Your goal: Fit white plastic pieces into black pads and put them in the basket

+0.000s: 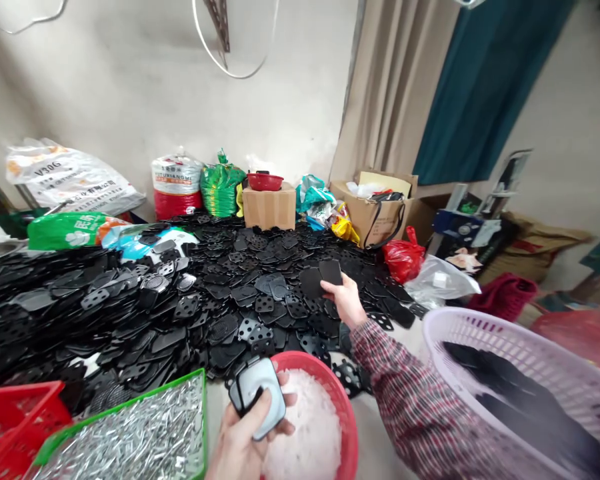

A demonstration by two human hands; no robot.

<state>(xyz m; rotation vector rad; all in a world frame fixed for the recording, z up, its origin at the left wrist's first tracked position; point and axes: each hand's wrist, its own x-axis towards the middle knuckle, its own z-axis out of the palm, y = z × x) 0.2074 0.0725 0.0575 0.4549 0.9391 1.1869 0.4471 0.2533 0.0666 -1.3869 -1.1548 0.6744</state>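
My left hand [250, 433] is closed around a small stack of flat rounded plates [265, 393], one pale and shiny with a black one beside it, above the left part of a red basin [347, 413] of whitish small pieces. Farther forward, my right hand [347, 300] pinches a flat black plate [331, 272] between thumb and fingers. Another dark plate [310, 283] lies just left of it; whether that one is held too, I cannot tell. A wide heap of black plates [230, 293], some with holes, spreads beneath and beyond both hands.
A green-rimmed tray [203, 413] of metal pieces is at the lower left, beside a red crate [25, 420]. A lilac basket [430, 333] with dark plates stands at right. Bags and a cardboard box [270, 208] line the back wall.
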